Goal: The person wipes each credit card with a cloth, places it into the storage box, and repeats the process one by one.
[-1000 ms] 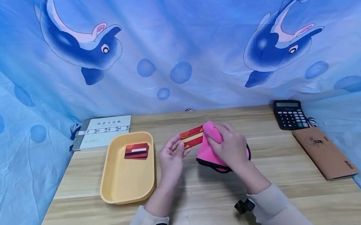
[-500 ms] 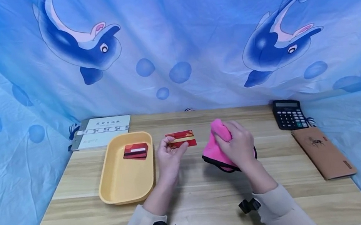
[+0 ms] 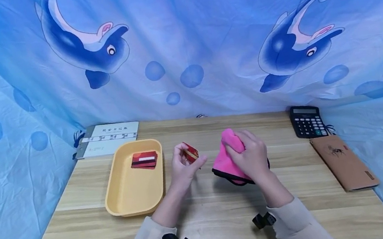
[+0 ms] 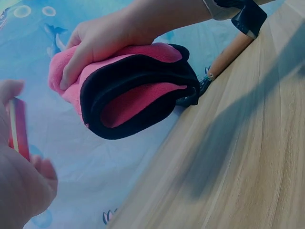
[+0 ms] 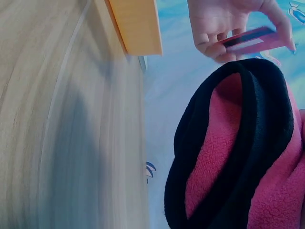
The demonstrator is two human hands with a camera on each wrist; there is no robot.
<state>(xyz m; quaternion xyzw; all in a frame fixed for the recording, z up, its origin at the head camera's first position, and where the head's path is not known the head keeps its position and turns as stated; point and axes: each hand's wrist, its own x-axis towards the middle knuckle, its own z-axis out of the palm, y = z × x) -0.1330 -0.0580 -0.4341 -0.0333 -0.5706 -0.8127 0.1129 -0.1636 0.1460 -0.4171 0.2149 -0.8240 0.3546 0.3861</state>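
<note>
A red card (image 3: pixel 191 152) with a gold stripe is held tilted in my left hand (image 3: pixel 181 170), above the table just right of the tray. The right wrist view shows the card's (image 5: pixel 252 40) other face, with a dark stripe and a pale strip, between thumb and fingers. My right hand (image 3: pixel 253 155) grips a bunched pink fleece cloth (image 3: pixel 225 163) with black edging, apart from the card. Seen from the left wrist, the cloth's black edge (image 4: pixel 112 131) forms an opening with pink inside. More red cards (image 3: pixel 144 160) lie stacked in a yellow tray (image 3: pixel 132 198) on the left.
Behind the tray lies a white ledger book (image 3: pixel 110 140). At the right are a black calculator (image 3: pixel 307 122) and a brown notebook (image 3: pixel 344 162). A blue dolphin-print curtain (image 3: pixel 179 34) hangs behind the wooden table (image 3: pixel 212 236).
The cloth no longer covers the card's right end; the right hand has drawn it away to the right. My left hand has moved slightly left and turned the card at an angle.
</note>
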